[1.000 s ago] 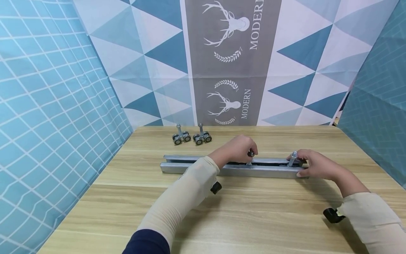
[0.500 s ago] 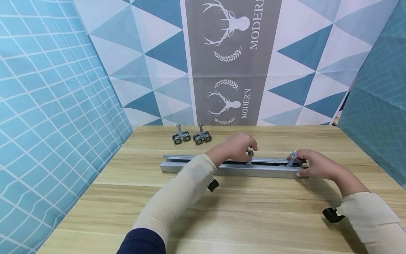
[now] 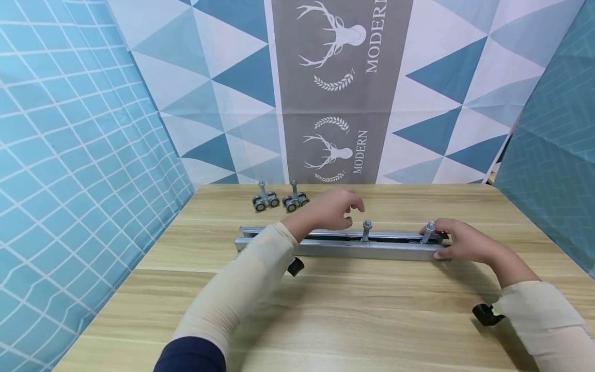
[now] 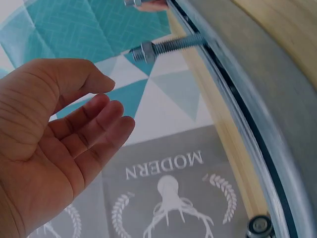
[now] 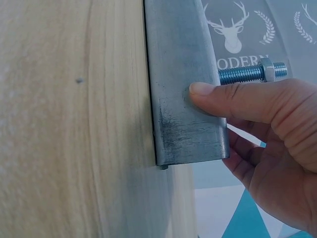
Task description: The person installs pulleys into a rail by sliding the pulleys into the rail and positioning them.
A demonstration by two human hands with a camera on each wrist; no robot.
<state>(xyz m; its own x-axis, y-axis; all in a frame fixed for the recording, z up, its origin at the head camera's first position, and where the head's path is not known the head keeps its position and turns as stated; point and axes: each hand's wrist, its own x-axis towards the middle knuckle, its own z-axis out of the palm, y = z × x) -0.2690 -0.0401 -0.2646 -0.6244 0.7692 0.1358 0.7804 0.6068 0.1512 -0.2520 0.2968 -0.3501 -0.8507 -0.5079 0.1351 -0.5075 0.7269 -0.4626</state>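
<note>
A metal channel rail lies across the table with its slot facing up. Two threaded bolts with nuts stand out of the slot: a middle bolt and another bolt near the right end. My left hand hovers above the rail, left of the middle bolt, its fingers loosely bent and holding nothing; the left wrist view shows a gap between the fingertips and that bolt. At the rail's right end my right hand grips it, the thumb on the near wall and the fingers behind.
Two roller trolleys stand at the back of the table, a left one and a right one, each with wheels and an upright bolt. The wooden table meets patterned cloths at the back and both sides.
My left hand has let go of the middle bolt and moved up and to the left, leaving the bolt standing in the slot. The right hand keeps its hold.
</note>
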